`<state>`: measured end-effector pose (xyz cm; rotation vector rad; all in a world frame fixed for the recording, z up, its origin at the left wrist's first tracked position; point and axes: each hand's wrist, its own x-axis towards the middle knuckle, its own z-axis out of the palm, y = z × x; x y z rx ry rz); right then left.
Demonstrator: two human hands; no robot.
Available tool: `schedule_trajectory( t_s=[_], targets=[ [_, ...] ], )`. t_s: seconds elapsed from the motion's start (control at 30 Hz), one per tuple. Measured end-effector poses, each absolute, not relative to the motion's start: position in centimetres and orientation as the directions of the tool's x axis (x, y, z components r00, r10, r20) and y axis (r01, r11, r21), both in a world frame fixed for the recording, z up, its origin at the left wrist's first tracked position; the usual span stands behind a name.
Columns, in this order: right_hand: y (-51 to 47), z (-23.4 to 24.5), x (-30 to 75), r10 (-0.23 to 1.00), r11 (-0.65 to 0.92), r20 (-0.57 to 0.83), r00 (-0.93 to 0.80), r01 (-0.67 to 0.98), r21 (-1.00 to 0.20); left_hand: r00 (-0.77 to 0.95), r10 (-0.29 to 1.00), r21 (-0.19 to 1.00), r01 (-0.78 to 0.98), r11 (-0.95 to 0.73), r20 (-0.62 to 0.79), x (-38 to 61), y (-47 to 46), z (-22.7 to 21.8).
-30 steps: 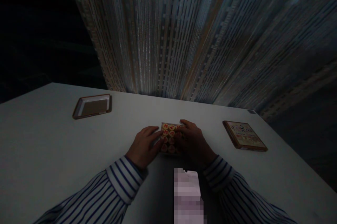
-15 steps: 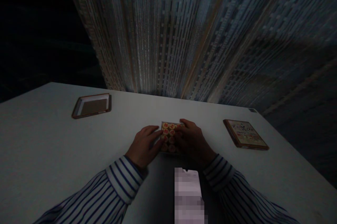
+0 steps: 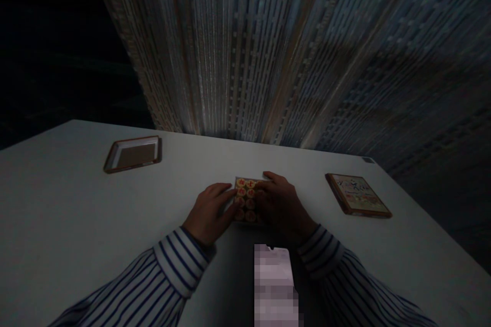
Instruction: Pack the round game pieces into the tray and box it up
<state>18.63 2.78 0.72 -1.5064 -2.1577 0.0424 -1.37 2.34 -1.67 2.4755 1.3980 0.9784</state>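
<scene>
- Head view: looks down in dim light on a white desk [image 3: 76, 214], with a striped curtain [image 3: 253, 50] hanging beyond its far edge.
- Shows, near the middle of the desk and between both hands, a set of round pieces [image 3: 250, 192] packed in close rows, with red characters on top.
- With the left hand [image 3: 210, 210], touches the left edge of the set, fingers loosely bent and thumb spread away from them.
- With the right hand [image 3: 282, 204], covers the right part of the set, fingers curled down over it; too dark to tell whether gripping a piece.
- Shows blue-striped sleeves [image 3: 172, 265] on both arms.
- Shows a pale phone [image 3: 274, 286], partly pixelated, on the near side of the set, between the forearms.
- Well apart to the left, shows a shallow open box [image 3: 137, 156] with pale inner walls and a brownish rim.
- Well apart to the right, shows a flat box [image 3: 358, 195] with dark lettering on its printed top.
</scene>
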Motion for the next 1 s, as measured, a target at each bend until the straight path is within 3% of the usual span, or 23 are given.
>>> schedule_trajectory(
  t_s=[0.27, 0.43, 0.73, 1.0],
  targets=[
    [2.6, 0.7, 21.8, 0.878, 0.405, 0.429, -0.213, 0.807, -0.429, 0.370, 0.811, 0.463, 0.680, -0.569, 0.453, -1.5, 2.4, -1.5],
    [0.1, 0.0, 23.4, 0.921, 0.356, 0.336, -0.197, 0.775, -0.521, 0.376, 0.823, 0.494, 0.665, -0.560, 0.426, -1.8, 2.1, -1.4],
    [-1.7, 0.8, 22.6, 0.905, 0.424, 0.240, -0.352, 0.793, -0.438, 0.400, 0.811, 0.457, 0.678, -0.575, 0.426, -2.6, 1.8, -3.8],
    [-1.8, 0.6, 22.4, 0.900, 0.430, 0.271, -0.342, 0.799, -0.420, 0.447, 0.801, 0.424, 0.685, -0.592, 0.398, -2.5, 2.0, -3.4]
  ],
)
